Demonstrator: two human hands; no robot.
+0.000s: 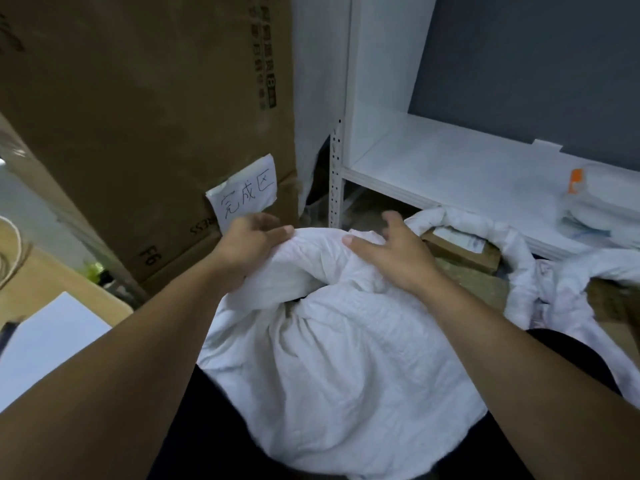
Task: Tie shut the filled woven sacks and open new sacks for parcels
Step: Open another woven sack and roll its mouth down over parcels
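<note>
A filled white woven sack stands right in front of me, its neck cinched by a dark tie with the loose top flopping above it. My left hand grips the left side of that loose top, thumb over the fabric. On the right side of the top lies my right hand, its fingers spread. A second white sack stands open at the right with its rim rolled down and a brown parcel inside.
Tall cardboard boxes with a handwritten paper label rise at the left. A white metal shelf runs along the back right, holding white packets. A wooden table corner with white paper is at the lower left.
</note>
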